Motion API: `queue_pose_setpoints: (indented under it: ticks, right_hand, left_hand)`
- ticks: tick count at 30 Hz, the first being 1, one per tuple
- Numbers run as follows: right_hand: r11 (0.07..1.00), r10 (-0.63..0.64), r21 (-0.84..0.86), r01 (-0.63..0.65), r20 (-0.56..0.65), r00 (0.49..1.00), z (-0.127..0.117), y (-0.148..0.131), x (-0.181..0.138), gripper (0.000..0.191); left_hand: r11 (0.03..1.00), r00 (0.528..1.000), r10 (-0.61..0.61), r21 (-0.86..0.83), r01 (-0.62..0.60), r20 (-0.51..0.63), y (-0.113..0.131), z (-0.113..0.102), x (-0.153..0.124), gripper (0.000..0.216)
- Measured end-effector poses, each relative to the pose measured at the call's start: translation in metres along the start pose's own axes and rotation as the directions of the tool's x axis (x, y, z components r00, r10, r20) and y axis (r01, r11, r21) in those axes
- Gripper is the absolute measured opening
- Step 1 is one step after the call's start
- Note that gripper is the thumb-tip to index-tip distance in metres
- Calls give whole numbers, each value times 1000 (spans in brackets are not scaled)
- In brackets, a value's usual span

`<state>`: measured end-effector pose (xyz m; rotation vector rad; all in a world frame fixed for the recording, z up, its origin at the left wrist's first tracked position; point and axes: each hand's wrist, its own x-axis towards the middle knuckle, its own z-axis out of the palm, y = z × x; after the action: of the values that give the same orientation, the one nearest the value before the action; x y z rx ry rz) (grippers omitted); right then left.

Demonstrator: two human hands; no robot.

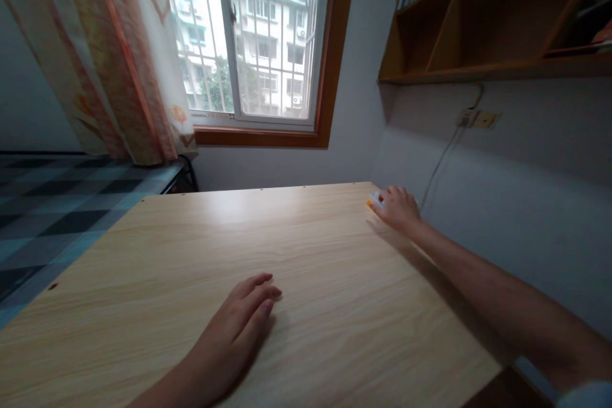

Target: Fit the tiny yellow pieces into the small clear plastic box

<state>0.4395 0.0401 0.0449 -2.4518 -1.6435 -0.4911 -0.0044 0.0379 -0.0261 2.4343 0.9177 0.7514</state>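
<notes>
Stretched toward the far right corner of the wooden tabletop (201, 248), my right hand (400, 209) is closed around a small white and orange object (375, 199). My fingers cover most of it, so its kind does not show. My left hand (241, 312) rests over the near middle of the tabletop, palm down, with its fingers loosely stretched and nothing in them.
A bed with a checked cover (86, 204) stands along the left, below a patterned curtain (124, 51). Behind the table is a barred window (268, 44). A wooden wall shelf (478, 67) hangs upper right, over a socket with a cable (444, 153).
</notes>
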Motion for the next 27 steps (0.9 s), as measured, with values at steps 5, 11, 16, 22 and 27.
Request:
queue_pose_setpoints:
  ticks: [5, 11, 16, 22, 27]
  right_hand:
    - [929, -304, 195, 314, -80, 949, 8, -42, -102, 31]
    - [731, -538, 471, 494, -48, 842, 6, -57, -176, 31]
    - [749, -515, 513, 419, 53, 855, 4, -66, -203, 43]
    - [707, -632, 571, 417, 245, 735, -56, -63, -218, 52]
    - [678, -480, 565, 470, -144, 866, -190, -6, -210, 59]
  left_hand:
    - [1000, 1000, 20, 21, -20, 15, 2, -2, 1, 48]
    - [974, 991, 114, 189, -126, 71, 6, -1, 2, 40]
    - [933, 984, 134, 319, -166, 117, 13, 2, 6, 38]
    - [909, 980, 88, 388, -152, 178, 36, -6, 8, 23]
    - [885, 983, 22, 453, -104, 184, 48, -7, 7, 19]
